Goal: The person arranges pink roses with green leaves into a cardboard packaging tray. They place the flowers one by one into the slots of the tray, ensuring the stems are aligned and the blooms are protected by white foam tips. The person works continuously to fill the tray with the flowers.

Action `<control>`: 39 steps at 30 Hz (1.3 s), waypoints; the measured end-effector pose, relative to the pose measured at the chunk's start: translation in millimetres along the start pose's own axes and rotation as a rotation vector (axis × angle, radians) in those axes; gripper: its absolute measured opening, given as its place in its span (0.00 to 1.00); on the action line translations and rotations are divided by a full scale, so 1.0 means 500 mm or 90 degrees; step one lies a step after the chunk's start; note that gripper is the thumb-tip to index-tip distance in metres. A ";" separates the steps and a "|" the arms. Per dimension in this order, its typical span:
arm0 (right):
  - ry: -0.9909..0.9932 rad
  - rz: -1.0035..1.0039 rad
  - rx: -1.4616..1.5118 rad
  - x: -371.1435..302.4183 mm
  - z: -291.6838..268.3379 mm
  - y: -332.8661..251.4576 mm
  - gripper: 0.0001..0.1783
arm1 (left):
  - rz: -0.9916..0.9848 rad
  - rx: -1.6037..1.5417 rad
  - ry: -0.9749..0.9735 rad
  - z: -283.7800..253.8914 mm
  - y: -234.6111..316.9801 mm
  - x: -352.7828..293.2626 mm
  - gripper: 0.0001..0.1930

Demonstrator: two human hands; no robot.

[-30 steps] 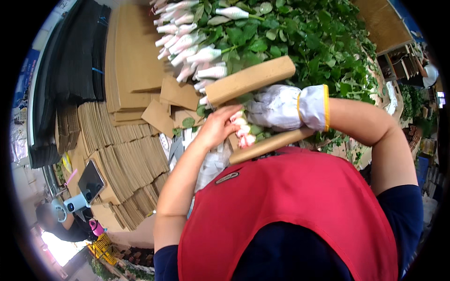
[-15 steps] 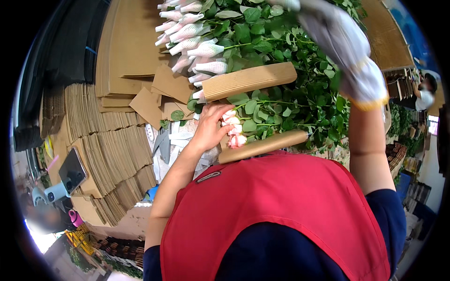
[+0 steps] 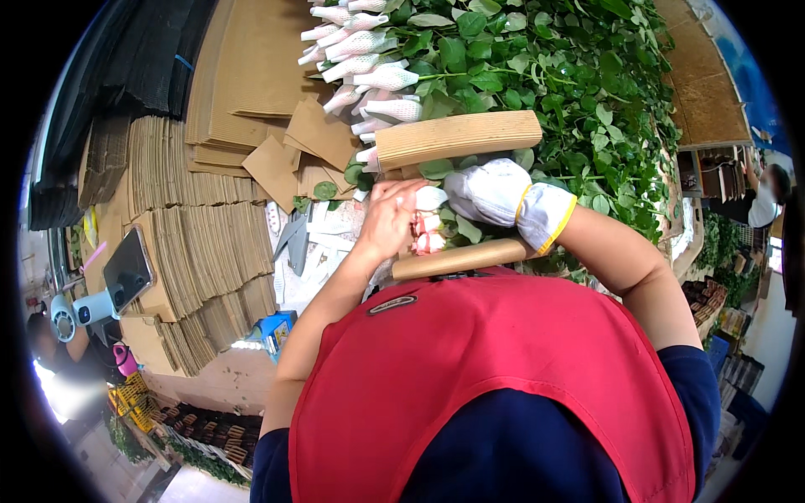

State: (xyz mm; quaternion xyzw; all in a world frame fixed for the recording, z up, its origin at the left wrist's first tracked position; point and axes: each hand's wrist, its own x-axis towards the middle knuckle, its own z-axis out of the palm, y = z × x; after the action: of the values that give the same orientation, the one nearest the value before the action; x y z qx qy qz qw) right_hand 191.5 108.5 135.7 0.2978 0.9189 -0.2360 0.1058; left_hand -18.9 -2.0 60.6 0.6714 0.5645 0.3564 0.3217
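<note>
Bare and curved, my left hand (image 3: 390,220) is closed around the heads of pale pink roses (image 3: 428,242) lying on corrugated cardboard. My right hand (image 3: 488,193) wears a white work glove with a yellow-edged cuff. Its fingers are bent together and its fingertips meet my left fingers over the rose heads; whatever they hold is hidden. A rolled strip of brown cardboard (image 3: 461,258) lies along the near side of the roses, against my red apron (image 3: 503,335). Beyond my hands another folded cardboard piece (image 3: 459,139) rests over the stems.
Roses in white foam net sleeves (image 3: 360,44) lie at the far side, their leafy stems (image 3: 579,101) spreading right. Cardboard stacks (image 3: 201,243) stand on the left, with grey scissors (image 3: 293,241) beside them. A dark phone (image 3: 130,268) and a small blue fan (image 3: 65,317) sit farther left.
My gloved right hand has come down from the far leaves to the rose heads beside my left hand. My left hand stays at the roses. The whole view has shifted slightly.
</note>
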 end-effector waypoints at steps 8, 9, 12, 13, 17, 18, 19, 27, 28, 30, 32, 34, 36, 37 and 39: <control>-0.118 0.135 -0.247 -0.101 -0.215 -0.055 0.10 | 0.008 0.002 0.012 0.007 -0.011 -0.001 0.16; -0.079 0.068 -0.213 -0.096 -0.209 -0.066 0.09 | 0.023 0.005 0.017 0.010 -0.014 -0.004 0.14; 0.211 -0.058 -0.124 -0.032 -0.071 -0.053 0.13 | 0.059 0.102 0.046 0.020 -0.037 -0.016 0.18; 0.209 -0.058 -0.155 -0.014 -0.030 -0.029 0.16 | 0.072 0.081 0.028 0.018 -0.035 -0.009 0.19; 0.300 -0.177 -0.300 0.023 0.037 0.051 0.24 | 0.039 0.193 0.042 0.006 -0.013 -0.015 0.21; 0.302 -0.189 -0.345 0.026 0.033 0.048 0.24 | 0.070 0.247 0.055 0.002 -0.010 -0.017 0.21; 0.297 -0.186 -0.373 0.025 0.028 0.040 0.24 | 0.103 0.300 0.068 -0.003 -0.009 -0.017 0.21; 0.073 -0.017 -0.332 0.005 -0.016 -0.041 0.29 | 0.093 0.043 0.013 0.002 -0.063 -0.005 0.20; 0.002 0.031 -0.313 -0.005 -0.042 -0.064 0.31 | 0.062 0.018 -0.014 -0.010 -0.065 -0.011 0.21; 0.057 0.010 -0.217 -0.040 -0.058 -0.064 0.31 | -0.005 -0.038 -0.065 -0.070 -0.029 -0.021 0.22; 0.034 0.006 -0.131 -0.076 -0.120 -0.084 0.29 | -0.115 -0.007 -0.042 -0.144 0.008 -0.071 0.23; 0.027 0.003 -0.048 -0.091 -0.149 -0.100 0.28 | -0.194 0.248 -0.012 -0.185 0.018 -0.133 0.23; -0.016 -0.015 0.007 -0.089 -0.141 -0.108 0.27 | -0.214 0.286 -0.002 -0.189 0.030 -0.143 0.23; -0.052 -0.027 0.026 -0.081 -0.121 -0.110 0.26 | -0.191 0.198 -0.011 -0.174 0.033 -0.118 0.23; -0.046 -0.079 0.048 -0.047 -0.101 -0.128 0.19 | -0.165 -0.038 0.005 -0.126 0.044 -0.069 0.22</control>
State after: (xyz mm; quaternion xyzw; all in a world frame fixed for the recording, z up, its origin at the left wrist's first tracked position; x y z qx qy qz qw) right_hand 169.3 76.5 210.8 0.2353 0.9217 -0.2872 0.1124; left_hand -63.8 -37.5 108.9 0.5815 0.6372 0.3309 0.3826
